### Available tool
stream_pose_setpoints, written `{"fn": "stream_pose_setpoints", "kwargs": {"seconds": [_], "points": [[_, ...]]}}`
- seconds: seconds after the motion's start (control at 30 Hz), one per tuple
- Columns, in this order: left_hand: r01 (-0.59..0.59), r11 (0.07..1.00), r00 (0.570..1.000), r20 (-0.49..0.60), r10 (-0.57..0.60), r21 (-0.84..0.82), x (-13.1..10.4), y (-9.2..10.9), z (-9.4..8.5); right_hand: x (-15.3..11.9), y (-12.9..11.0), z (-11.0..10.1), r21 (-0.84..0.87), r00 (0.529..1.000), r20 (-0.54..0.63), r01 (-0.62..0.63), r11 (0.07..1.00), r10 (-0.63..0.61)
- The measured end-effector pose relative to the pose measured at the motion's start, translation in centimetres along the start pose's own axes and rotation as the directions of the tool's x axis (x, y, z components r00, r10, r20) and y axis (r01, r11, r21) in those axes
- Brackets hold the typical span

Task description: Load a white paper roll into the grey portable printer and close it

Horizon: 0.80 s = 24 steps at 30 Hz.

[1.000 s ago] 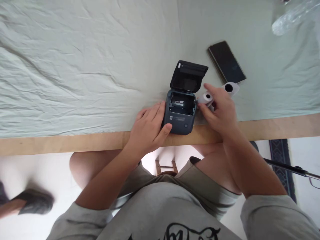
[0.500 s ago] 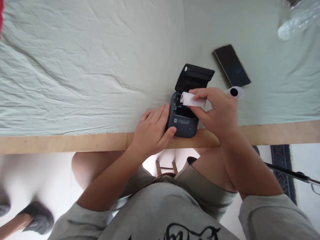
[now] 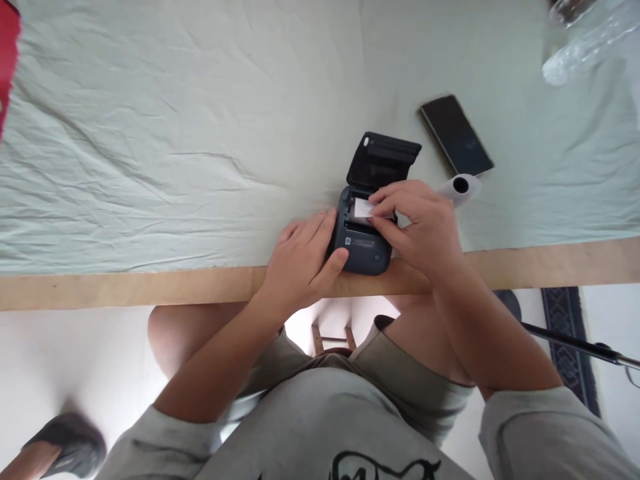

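Observation:
A small dark label printer lies at the table's front edge, its black lid raised at the back. Along the printer's left side rests my left hand, fingers pressed together against it and thumb on its front left corner. My right hand has its fingertips closed on a white paper roll, which sits down in the printer's compartment. The fingers cover the roll's right part. Just behind my right hand, another white roll with a dark hole at its end lies partly hidden.
A dark phone lies on the pale green cloth behind the white roll. Clear plastic is at the far right, and something red at the left edge. Below the table are a person's shoe and a dark pole.
My right hand has moved the paper roll down from above the printer into its open compartment. My left hand has stayed against the printer's side. The view has shifted slightly.

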<state>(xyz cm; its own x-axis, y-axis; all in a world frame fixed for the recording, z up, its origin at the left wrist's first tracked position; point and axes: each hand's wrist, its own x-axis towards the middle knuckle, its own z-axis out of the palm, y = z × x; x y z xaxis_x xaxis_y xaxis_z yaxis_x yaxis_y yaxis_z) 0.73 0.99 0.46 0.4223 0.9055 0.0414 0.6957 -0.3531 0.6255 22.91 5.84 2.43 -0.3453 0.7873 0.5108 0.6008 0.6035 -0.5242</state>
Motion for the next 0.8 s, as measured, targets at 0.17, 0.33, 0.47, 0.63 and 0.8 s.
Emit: {"fn": "stream_pose_setpoints", "kwargs": {"seconds": [0.17,0.33,0.47,0.63,0.8], "points": [[0.127,0.983,0.990,-0.050,-0.134,-0.131,1.1,0.8,-0.4,-1.0,-1.0,-0.6,0.077,0.990,0.056,0.121,0.990,-0.126],[0.142,0.976,0.978,-0.127,-0.164,-0.168,2.0,1.4,0.4,-2.3,-1.4,-0.8,0.051,0.981,0.109,0.154,0.987,-0.159],[0.137,0.981,0.977,-0.145,-0.157,-0.141,2.0,1.2,0.7,-2.2,-0.4,-1.4,0.044,0.996,-0.017,0.084,0.996,-0.083],[0.119,0.987,0.985,-0.115,-0.132,-0.109,1.9,0.8,0.7,-1.1,2.5,-1.6,0.119,0.975,-0.129,-0.168,0.979,0.183],[0.131,0.988,0.985,-0.102,-0.139,-0.081,1.9,0.7,0.8,-1.2,3.5,-1.1,0.295,0.960,-0.133,-0.198,0.935,0.245]]}}
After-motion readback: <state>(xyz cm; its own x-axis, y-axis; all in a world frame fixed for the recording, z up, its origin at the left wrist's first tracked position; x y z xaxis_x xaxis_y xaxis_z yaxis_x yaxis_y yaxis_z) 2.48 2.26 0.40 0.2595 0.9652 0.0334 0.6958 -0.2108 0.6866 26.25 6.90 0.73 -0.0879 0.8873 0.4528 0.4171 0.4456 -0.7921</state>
